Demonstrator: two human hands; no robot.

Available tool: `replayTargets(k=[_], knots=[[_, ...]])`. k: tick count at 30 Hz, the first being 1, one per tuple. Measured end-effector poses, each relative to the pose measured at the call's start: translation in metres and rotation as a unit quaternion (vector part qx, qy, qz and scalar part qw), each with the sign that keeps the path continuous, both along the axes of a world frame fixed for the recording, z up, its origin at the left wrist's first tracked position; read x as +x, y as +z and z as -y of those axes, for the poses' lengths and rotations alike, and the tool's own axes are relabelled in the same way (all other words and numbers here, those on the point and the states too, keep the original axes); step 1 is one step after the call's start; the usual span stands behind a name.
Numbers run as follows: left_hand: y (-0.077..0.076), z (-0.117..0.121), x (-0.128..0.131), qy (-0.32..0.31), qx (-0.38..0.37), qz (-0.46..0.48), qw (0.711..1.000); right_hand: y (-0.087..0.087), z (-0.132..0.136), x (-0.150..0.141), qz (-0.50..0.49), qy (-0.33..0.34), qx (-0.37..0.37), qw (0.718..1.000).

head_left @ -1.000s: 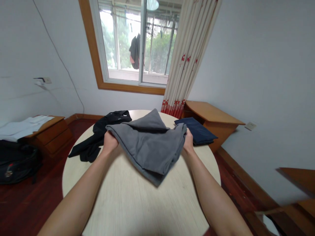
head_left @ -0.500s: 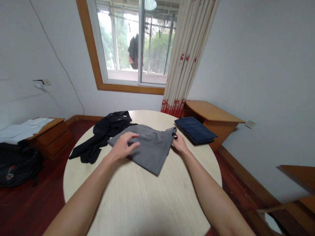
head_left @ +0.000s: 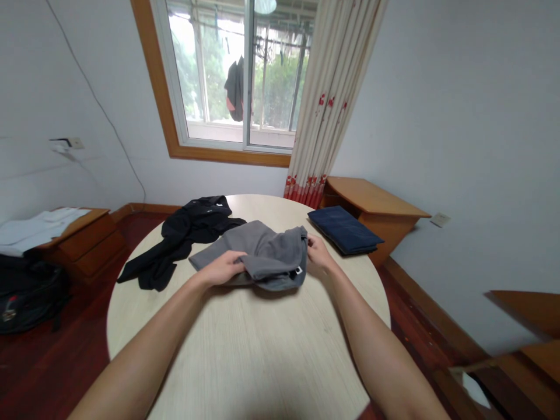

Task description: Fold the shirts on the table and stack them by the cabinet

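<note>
A grey garment (head_left: 271, 251) lies partly bunched on the round table, its front part lifted and a small white label showing inside the opening at its right end. My left hand (head_left: 225, 268) is closed on its near edge, thumb and fingers pinching the cloth. At the right end, my right hand (head_left: 318, 252) grips the upper corner between thumb and fingers. Behind and left of the grey cloth is a crumpled black garment (head_left: 188, 227), close against it. A folded dark navy garment (head_left: 345, 229) rests flat beyond my right hand.
The pale round table (head_left: 262, 361) carries all three garments. A wooden desk (head_left: 371, 201) stands behind its right side, near a curtain (head_left: 332, 105) and window. To the left are a wooden cabinet (head_left: 94, 245) with white sheets on top and a black backpack (head_left: 32, 294).
The grey garment came down from the air onto the table. My left hand let go, moved right, and took its near edge, lifting it. My right hand kept its corner and shifted slightly left.
</note>
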State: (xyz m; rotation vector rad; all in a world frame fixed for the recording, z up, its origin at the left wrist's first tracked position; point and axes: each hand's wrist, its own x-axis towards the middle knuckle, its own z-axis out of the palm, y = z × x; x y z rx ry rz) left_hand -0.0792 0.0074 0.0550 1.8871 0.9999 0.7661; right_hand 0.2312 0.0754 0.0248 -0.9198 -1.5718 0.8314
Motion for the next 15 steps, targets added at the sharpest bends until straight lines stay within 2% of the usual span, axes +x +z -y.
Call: replayTargets(k=[2,4,6,8,11,15], knots=[[0.011,-0.001,-0.016,0.039,-0.092,0.168,0.981,0.006,-0.005,0.013,-0.005,-0.038,0.028,0.999],[0.019,-0.005,-0.03,0.107,-0.122,0.3,0.94,0.008,-0.01,0.024,-0.037,-0.101,0.049,0.993],[0.021,-0.01,-0.036,0.161,-0.122,0.379,0.903,0.006,-0.015,0.03,-0.068,-0.16,0.056,0.983],[0.019,-0.016,-0.035,0.198,-0.119,0.414,0.881,0.002,-0.018,0.031,-0.081,-0.195,0.053,0.976],[0.015,-0.022,-0.034,0.247,-0.083,0.456,0.851,0.0,-0.018,0.029,-0.081,-0.214,0.064,0.971],[0.014,-0.028,-0.049,0.308,0.047,0.535,0.785,0.005,-0.016,0.029,-0.094,-0.229,0.119,0.962]])
